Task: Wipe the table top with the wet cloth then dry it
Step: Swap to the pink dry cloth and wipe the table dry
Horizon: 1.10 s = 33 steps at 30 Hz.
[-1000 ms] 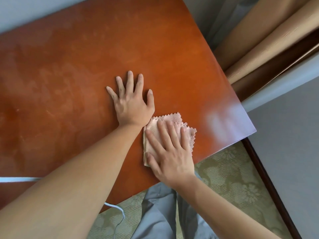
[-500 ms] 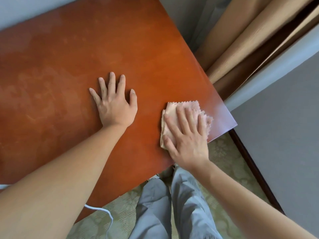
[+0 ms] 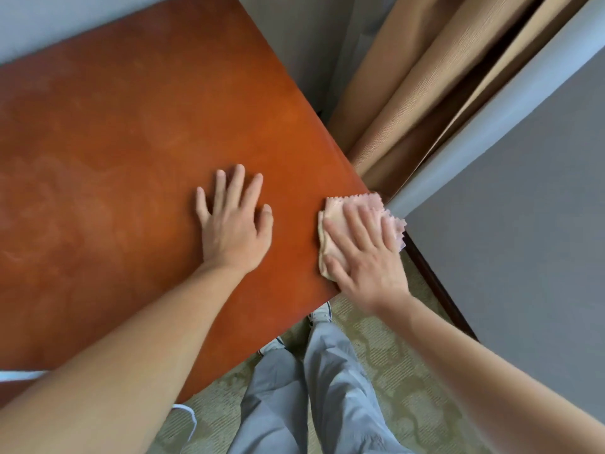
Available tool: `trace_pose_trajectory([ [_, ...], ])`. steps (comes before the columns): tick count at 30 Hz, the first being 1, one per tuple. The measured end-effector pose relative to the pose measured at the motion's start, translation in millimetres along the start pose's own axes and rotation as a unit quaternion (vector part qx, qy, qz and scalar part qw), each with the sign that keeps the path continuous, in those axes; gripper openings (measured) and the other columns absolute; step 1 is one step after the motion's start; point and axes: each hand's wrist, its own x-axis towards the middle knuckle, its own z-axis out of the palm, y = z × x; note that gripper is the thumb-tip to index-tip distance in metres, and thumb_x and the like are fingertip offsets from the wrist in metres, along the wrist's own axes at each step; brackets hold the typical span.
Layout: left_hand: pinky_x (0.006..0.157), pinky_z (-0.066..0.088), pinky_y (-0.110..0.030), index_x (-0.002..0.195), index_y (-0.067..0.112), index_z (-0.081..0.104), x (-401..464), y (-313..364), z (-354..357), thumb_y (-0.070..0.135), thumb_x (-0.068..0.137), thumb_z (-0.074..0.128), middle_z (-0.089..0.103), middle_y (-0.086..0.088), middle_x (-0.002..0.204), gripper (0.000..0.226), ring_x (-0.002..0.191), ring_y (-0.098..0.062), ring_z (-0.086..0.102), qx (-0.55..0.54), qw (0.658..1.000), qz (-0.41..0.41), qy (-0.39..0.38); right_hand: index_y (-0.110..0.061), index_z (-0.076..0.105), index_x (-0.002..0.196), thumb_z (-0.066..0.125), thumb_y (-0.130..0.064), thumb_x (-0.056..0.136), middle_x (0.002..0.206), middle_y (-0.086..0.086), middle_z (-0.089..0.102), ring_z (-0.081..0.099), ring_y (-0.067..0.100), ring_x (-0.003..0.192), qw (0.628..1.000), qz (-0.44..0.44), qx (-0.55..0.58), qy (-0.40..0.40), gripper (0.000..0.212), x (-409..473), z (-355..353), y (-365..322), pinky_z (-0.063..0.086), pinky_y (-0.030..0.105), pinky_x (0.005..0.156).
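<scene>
right hand [image 3: 366, 257] fingers flat, pinning cloth [image 3: 337, 221] at bench [image 3: 131, 126] corner, centre right | left hand [image 3: 234, 224] splayed flat, bracing

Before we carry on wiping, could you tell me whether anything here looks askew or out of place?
Only slightly: the pink cloth under the right hand sits at the table top's right corner, its scalloped edge hanging past the rim. The left hand rests flat.
</scene>
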Motion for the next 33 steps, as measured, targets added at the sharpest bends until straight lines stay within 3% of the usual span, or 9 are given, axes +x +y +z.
trace_pose_trajectory([
  [7,0.123,0.010,-0.064,0.157,0.029,0.036,-5,4,10,0.048,0.101,0.028,0.025,-0.006,0.168,0.059,0.156,-0.035,0.016,0.041,0.999,0.009,0.009,-0.031,0.028,0.161,0.026,-0.057,0.104,0.168,0.011,0.022,0.009,0.033,0.157,1.000,0.018,-0.008,0.007,0.063,14,-2,-4,0.004,0.058,0.125],
  [13,0.122,0.012,-0.064,0.156,0.029,0.039,-5,6,7,0.046,0.101,0.034,0.028,-0.006,0.167,0.058,0.155,-0.035,0.018,0.037,0.999,0.007,0.013,-0.038,0.006,0.163,0.017,-0.062,0.103,0.172,0.006,0.001,-0.011,0.026,0.157,0.999,-0.004,-0.018,-0.028,0.065,116,-22,-6,-0.008,0.052,0.125],
  [19,0.123,0.012,-0.063,0.155,0.029,0.041,-5,7,7,0.046,0.099,0.037,0.029,-0.005,0.167,0.058,0.156,-0.034,0.018,0.034,0.999,0.003,0.010,-0.036,0.005,0.163,0.019,-0.059,0.105,0.172,0.007,-0.004,-0.010,0.028,0.157,0.999,-0.015,-0.013,-0.028,0.064,197,-32,-13,-0.003,0.050,0.126],
  [24,0.123,0.012,-0.063,0.155,0.030,0.040,-4,6,7,0.047,0.101,0.036,0.028,-0.005,0.167,0.057,0.156,-0.033,0.018,0.037,0.999,0.002,0.009,-0.027,0.013,0.164,0.023,-0.054,0.108,0.171,0.010,0.001,-0.009,0.028,0.158,0.999,-0.030,0.008,-0.008,0.064,135,-26,-13,-0.012,0.051,0.125],
  [28,0.123,0.013,-0.063,0.155,0.030,0.040,-4,8,6,0.047,0.100,0.036,0.028,-0.004,0.167,0.058,0.156,-0.033,0.018,0.033,0.999,-0.005,0.005,-0.025,0.024,0.162,0.030,-0.054,0.106,0.171,0.010,0.012,-0.001,0.029,0.158,0.998,-0.045,0.037,0.005,0.064,59,-8,-16,-0.002,0.055,0.126],
  [33,0.124,0.012,-0.062,0.155,0.030,0.042,-5,7,6,0.047,0.100,0.036,0.027,-0.003,0.167,0.057,0.156,-0.033,0.017,0.020,1.000,-0.002,0.005,-0.029,0.026,0.162,0.031,-0.058,0.104,0.170,0.008,0.014,0.003,0.030,0.158,0.998,-0.060,0.018,0.001,0.065,61,-1,-15,0.003,0.058,0.125],
])
